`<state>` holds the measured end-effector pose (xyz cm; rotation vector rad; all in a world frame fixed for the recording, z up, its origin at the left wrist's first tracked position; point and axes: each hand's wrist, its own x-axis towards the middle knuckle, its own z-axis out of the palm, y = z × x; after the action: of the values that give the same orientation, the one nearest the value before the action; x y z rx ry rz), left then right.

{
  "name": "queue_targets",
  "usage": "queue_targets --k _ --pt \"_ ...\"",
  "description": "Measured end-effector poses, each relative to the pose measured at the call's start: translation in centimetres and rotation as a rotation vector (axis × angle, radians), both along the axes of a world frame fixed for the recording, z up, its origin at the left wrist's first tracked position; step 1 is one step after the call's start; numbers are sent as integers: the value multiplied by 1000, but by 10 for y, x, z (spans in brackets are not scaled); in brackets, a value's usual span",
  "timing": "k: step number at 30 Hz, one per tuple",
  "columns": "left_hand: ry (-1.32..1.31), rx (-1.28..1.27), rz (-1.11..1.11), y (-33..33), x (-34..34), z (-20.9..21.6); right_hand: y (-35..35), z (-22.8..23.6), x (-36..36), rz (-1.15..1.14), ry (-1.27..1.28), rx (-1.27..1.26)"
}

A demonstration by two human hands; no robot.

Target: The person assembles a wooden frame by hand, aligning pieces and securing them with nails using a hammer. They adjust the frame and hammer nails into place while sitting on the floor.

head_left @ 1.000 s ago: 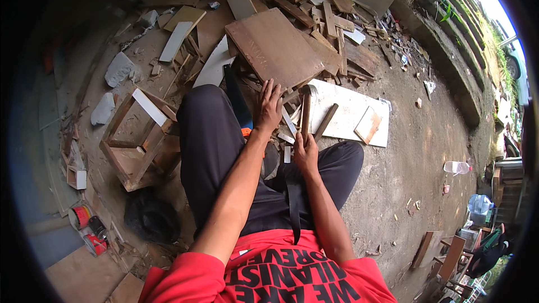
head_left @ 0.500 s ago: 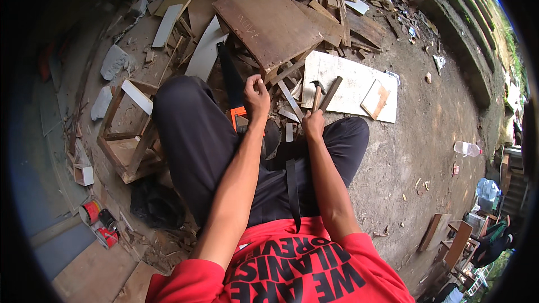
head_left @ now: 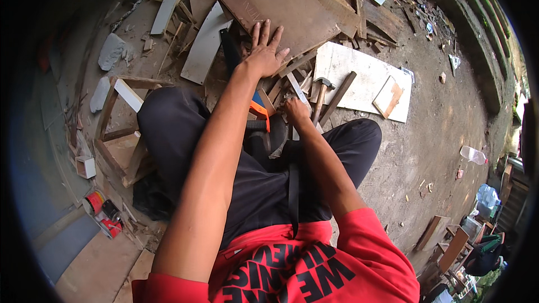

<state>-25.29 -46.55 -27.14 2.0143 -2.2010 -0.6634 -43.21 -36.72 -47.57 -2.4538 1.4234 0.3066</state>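
My left hand [head_left: 265, 55] lies palm down with spread fingers on the near edge of a brown wooden panel [head_left: 286, 11], which looks like the top of a box-like piece. My right hand [head_left: 296, 111] is curled low between my knees, beside a pale narrow strip [head_left: 296, 86]. Whatever its fingers hold, if anything, is hidden. Just right of it, a hammer [head_left: 320, 96] with a wooden handle rests by a dark wooden stick [head_left: 339, 96], both partly over a white board [head_left: 359, 78]. Below my left wrist lies a handsaw [head_left: 260, 110] with an orange and black handle.
Scrap planks [head_left: 337, 17] pile up at the far side. A wooden frame [head_left: 112, 134] stands by my left knee, with red tins [head_left: 95, 202] nearer on the left. A clear plastic bottle [head_left: 473, 155] lies on the floor at right, before a concrete ledge [head_left: 466, 39].
My left hand has moved forward from above the saw handle and opened onto the panel. My right hand has let go of the hammer and shifted left; the hammer now lies down.
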Motion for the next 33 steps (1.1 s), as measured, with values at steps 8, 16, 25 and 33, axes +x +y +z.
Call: queue_targets --k 8,16,25,33 --pt "13 -14 -54 -2 1 1 -14 -27 13 13 122 19" --pt "57 -119 -57 3 7 -12 -13 -49 24 177 234 -78" --pt "32 -132 -30 3 6 -13 -10 -37 33 84 351 34" --pt "19 -122 -23 3 4 -11 -3 -40 15 156 266 -37"
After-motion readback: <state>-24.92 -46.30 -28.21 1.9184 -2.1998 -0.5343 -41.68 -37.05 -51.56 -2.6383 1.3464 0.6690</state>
